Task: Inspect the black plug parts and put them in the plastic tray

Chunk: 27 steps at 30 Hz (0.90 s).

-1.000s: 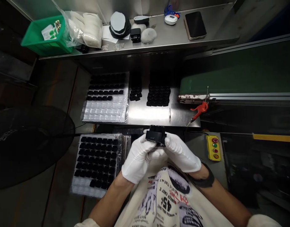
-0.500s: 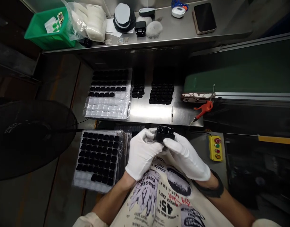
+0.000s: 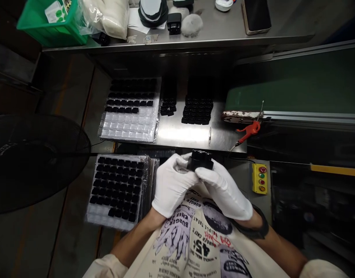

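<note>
Both hands wear white gloves and meet in front of my chest. Between them is a black plastic part [image 3: 199, 160] with a ridged top. My left hand [image 3: 174, 183] grips its left side, thumb and fingers pressed together. My right hand [image 3: 223, 189] closes on its right side, the thumb lying across the near face. The fingertips behind the part are hidden. Ahead on the metal bench, rows of black parts [image 3: 197, 110] stand beside a smaller group [image 3: 168, 106]. A clear tray [image 3: 128, 129] at the left holds several rows of similar black pieces.
A stack of trays [image 3: 100, 212] with black pieces sits lower left, beside a dark fan [image 3: 35, 162]. An orange air gun [image 3: 248, 132] hangs by the green conveyor [image 3: 299, 85]. A yellow button box [image 3: 259, 178] is at right. The upper shelf carries a green bin [image 3: 46, 31] and a phone [image 3: 256, 17].
The view has shifted slightly, so the shelf and bench sit a little higher in the picture. Both hands keep hold of the black plastic part with almost the same grip.
</note>
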Motion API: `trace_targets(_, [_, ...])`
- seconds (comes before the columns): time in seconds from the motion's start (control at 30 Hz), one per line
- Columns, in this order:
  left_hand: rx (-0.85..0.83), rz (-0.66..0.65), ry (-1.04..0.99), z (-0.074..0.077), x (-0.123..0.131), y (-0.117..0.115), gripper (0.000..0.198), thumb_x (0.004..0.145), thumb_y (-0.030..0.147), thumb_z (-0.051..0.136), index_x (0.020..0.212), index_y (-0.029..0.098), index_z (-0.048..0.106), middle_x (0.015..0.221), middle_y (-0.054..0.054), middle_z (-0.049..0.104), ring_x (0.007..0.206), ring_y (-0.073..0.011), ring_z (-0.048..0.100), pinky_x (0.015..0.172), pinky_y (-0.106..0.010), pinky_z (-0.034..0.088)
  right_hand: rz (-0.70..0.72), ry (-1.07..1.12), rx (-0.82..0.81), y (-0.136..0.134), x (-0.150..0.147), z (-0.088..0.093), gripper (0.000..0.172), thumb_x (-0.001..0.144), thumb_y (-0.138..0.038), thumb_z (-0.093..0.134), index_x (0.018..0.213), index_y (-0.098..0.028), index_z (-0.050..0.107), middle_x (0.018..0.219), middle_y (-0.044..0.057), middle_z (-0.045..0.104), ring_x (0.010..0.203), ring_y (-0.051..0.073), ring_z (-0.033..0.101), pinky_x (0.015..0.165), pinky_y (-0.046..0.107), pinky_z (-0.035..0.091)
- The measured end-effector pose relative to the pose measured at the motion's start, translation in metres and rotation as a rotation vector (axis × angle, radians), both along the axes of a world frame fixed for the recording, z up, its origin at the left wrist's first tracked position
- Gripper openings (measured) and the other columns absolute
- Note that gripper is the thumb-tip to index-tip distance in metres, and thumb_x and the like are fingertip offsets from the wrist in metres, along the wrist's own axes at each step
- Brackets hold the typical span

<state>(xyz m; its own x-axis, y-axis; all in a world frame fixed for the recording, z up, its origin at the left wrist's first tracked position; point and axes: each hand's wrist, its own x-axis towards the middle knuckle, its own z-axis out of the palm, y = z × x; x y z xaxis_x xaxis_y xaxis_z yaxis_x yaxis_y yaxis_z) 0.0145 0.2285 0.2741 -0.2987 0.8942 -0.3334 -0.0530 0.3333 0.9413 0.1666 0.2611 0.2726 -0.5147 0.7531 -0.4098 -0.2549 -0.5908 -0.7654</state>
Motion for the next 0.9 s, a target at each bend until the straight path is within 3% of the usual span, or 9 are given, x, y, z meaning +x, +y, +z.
trace_targets(0.1, [-0.041,0.02,-0.138,0.0,-0.001,0.001,0.032,0.066,0.002,0.089,0.075,0.021,0.065,0.096,-0.002,0.084,0.123,-0.024,0.08,0.092,-0.028,0.069,0.019,0.005,-0.013,0.001,0.001,0.003,0.047,0.102,-0.047,0.079,0.145,-0.029,0.077,0.142,0.006,0.08,0.131,0.031,0.072,0.12,0.053,0.057])
trace_targets(0.2, [-0.074,0.043,-0.221,0.001,-0.001,0.003,0.031,0.066,0.003,0.089,0.074,0.021,0.065,0.103,-0.004,0.086,0.114,-0.0235,0.081,0.088,-0.029,0.07,0.036,-0.013,-0.02,0.002,-0.001,0.007,0.047,0.102,-0.048,0.08,0.145,-0.029,0.076,0.142,0.007,0.079,0.131,0.031,0.072,0.118,0.054,0.059])
trace_targets(0.5, [-0.069,0.03,-0.229,-0.003,-0.007,0.005,0.033,0.069,0.01,0.096,0.075,0.021,0.066,0.109,-0.004,0.087,0.104,-0.0202,0.082,0.091,-0.03,0.071,0.045,-0.037,-0.017,0.006,-0.007,0.006,0.047,0.102,-0.049,0.082,0.143,-0.029,0.077,0.143,0.007,0.078,0.135,0.03,0.07,0.125,0.058,0.055])
trace_targets(0.73, [-0.036,0.036,-0.059,0.002,-0.008,0.007,0.034,0.069,0.009,0.096,0.074,0.021,0.065,0.106,-0.006,0.088,0.102,-0.0215,0.083,0.087,-0.029,0.07,0.02,-0.066,-0.01,0.009,-0.021,0.004,0.039,0.102,-0.049,0.081,0.137,-0.029,0.081,0.14,0.004,0.08,0.133,0.029,0.071,0.127,0.055,0.052])
trace_targets(0.83, [-0.022,0.055,0.097,0.0,-0.009,0.006,0.028,0.074,0.012,0.091,0.075,0.022,0.065,0.107,-0.005,0.088,0.095,-0.02,0.083,0.081,-0.028,0.069,-0.017,-0.071,-0.022,0.011,-0.029,0.002,0.032,0.105,-0.05,0.076,0.128,-0.028,0.084,0.135,0.003,0.082,0.132,0.029,0.072,0.126,0.053,0.053])
trace_targets(0.9, [-0.02,0.06,0.076,-0.003,-0.013,0.005,0.027,0.076,0.014,0.091,0.076,0.022,0.065,0.108,-0.006,0.087,0.098,-0.0206,0.083,0.084,-0.029,0.07,-0.008,-0.075,-0.026,0.013,-0.034,0.002,0.032,0.103,-0.05,0.078,0.126,-0.027,0.084,0.134,0.004,0.082,0.131,0.03,0.073,0.125,0.053,0.054])
